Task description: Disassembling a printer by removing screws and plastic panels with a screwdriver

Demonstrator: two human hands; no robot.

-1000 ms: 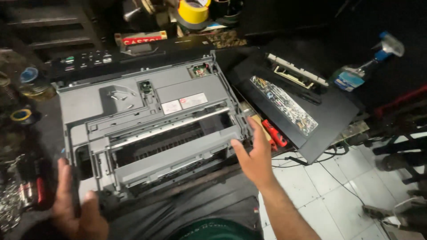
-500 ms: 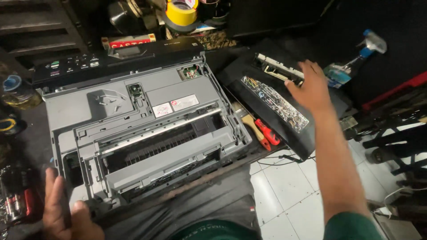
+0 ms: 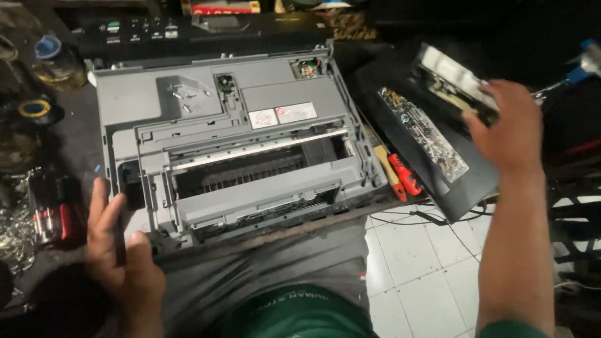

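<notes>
— Printer (image 3: 238,150) stripped of its cover, sitting mid-bench, near edge over the lap. Loose screws (image 3: 181,100) lying in its top left recess, rollers bare.
— Left hand (image 3: 122,250)?
— Clamped around the front left corner, thumb up its side.
— Right hand (image 3: 510,128)?
— Out over the black panel (image 3: 438,150) off the right edge, fingers curled onto a pale part (image 3: 451,75); lifted or merely touched, impossible to tell.
— Left to do?
— Seemingly plenty: chassis intact inside.
</notes>
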